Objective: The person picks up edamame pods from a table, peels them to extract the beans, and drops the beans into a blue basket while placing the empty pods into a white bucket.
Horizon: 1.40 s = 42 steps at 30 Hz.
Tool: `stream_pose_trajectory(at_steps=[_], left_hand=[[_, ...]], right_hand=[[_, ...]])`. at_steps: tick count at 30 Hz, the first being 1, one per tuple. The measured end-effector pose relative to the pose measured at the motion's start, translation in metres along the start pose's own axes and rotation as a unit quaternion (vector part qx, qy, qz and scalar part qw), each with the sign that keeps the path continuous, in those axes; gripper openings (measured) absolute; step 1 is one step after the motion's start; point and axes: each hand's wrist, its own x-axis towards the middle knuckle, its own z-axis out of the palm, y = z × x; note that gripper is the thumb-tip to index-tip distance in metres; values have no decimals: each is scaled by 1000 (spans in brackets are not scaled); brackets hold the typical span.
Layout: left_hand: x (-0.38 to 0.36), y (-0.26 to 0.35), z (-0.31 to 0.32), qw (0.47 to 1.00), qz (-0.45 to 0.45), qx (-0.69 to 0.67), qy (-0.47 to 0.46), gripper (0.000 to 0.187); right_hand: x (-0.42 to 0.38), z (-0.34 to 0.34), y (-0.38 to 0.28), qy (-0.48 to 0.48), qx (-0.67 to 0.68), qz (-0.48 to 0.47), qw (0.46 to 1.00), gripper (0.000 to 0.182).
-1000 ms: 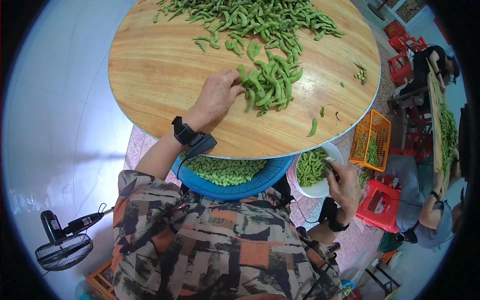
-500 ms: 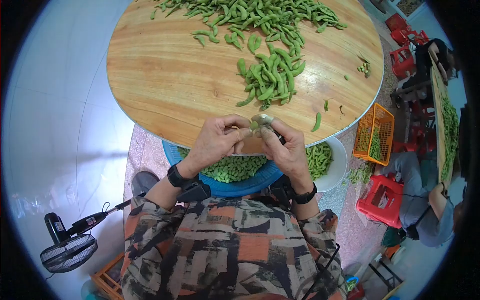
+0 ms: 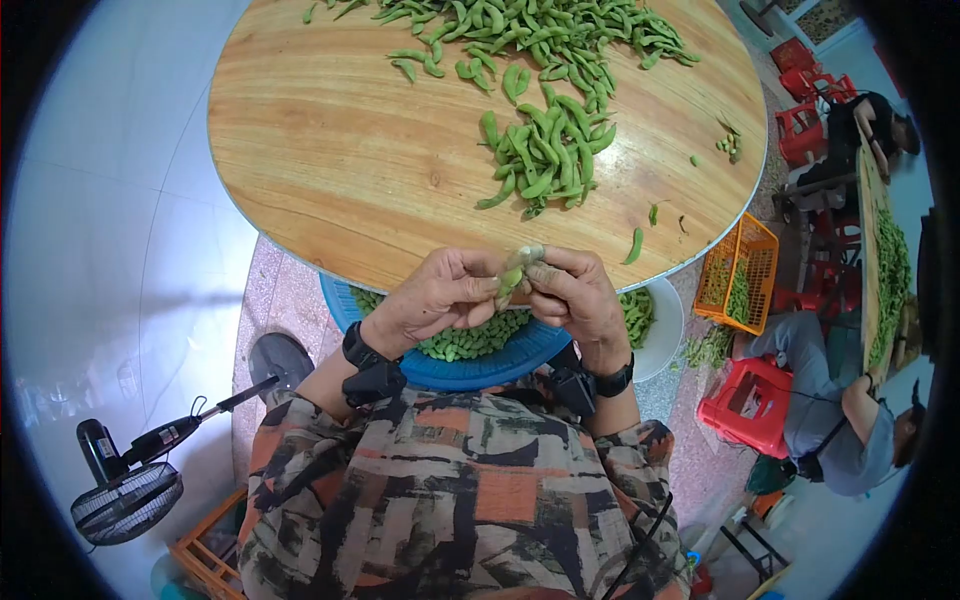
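Between my hands, at the table's near edge, is a green soybean pod (image 3: 511, 281). My left hand (image 3: 446, 292) pinches it with thumb and forefinger. My right hand (image 3: 574, 293) is closed on the pod's other side, a pale covering on one fingertip. Just beyond my hands, a small pile of soybean pods (image 3: 545, 155) lies on the wooden table (image 3: 330, 150). Below my hands stands a blue basin (image 3: 440, 374) holding shelled beans (image 3: 465, 340), partly hidden by my hands. To its right is a white bowl (image 3: 667, 330) with pods inside.
A larger heap of pods (image 3: 540, 30) covers the table's far side. At right stand an orange crate (image 3: 762, 262) and a red stool (image 3: 743, 405). Two people sit at another table (image 3: 874, 200) farther right. A black fan (image 3: 128, 503) stands at lower left.
Both hands have come slightly lower, toward my body. The pod between them is turned and shows more of its length. The view has shifted a little.
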Motion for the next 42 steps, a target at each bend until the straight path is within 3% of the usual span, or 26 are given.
stream_pose_trajectory(at_steps=[4, 6, 8, 10, 12, 14, 16, 18, 23, 28, 30, 34, 36, 37, 38, 40, 42], left_hand=[[0, -5, 15, 993, 33, 95, 56, 15], [1, -8, 20, 920, 84, 340, 174, 16], [-2, -5, 21, 925, 56, 337, 168, 18], [-4, 5, 19, 929, 30, 334, 160, 20], [-7, 16, 14, 945, -45, 308, 100, 23], [-5, 7, 7, 965, -17, 246, 85, 24], [-3, 1, 6, 981, 11, 184, 69, 25], [0, -3, 9, 995, 30, 65, 73, 24], [2, -16, 23, 990, 64, -44, 120, 20], [5, -31, 35, 980, 105, -109, 126, 27], [4, -29, 47, 972, 122, -85, 184, 32], [4, -25, 47, 955, 82, -184, 217, 32], [1, -32, 28, 974, 107, -201, 17, 31], [-1, -33, 26, 973, 107, -202, 17, 31], [-3, -34, 27, 983, 85, -156, 48, 31], [-10, -30, 27, 989, 62, -110, 79, 31], [-22, -21, 23, 970, 5, 236, 67, 30]], right_hand=[[-2, 8, 5, 44, -79, -10, 996, 20], [-3, 22, 9, 103, -281, -121, 947, 17], [-2, 22, 12, 108, -305, -145, 935, 15], [-3, 24, 8, 125, -271, -107, 948, 15], [-4, 22, 9, 125, -295, -95, 943, 14], [-3, 26, 9, 125, -317, -83, 937, 14], [-2, 38, 12, 156, -529, -275, 788, 15], [-1, 47, 21, 181, -552, -300, 756, 16], [2, 50, 44, 215, -622, -389, 644, 20], [3, 43, 48, 208, -616, -418, 635, 20], [2, 42, 48, 204, -611, -430, 633, 19], [0, 40, 44, 213, -537, -404, 709, 18], [-4, 35, 40, 217, -505, -386, 741, 18], [-7, 32, 39, 221, -433, -338, 806, 18], [-9, 29, 39, 223, -356, -286, 861, 18], [-17, 28, 35, 226, -338, -265, 874, 17], [-33, 18, 31, 228, -415, -261, 841, 16]])
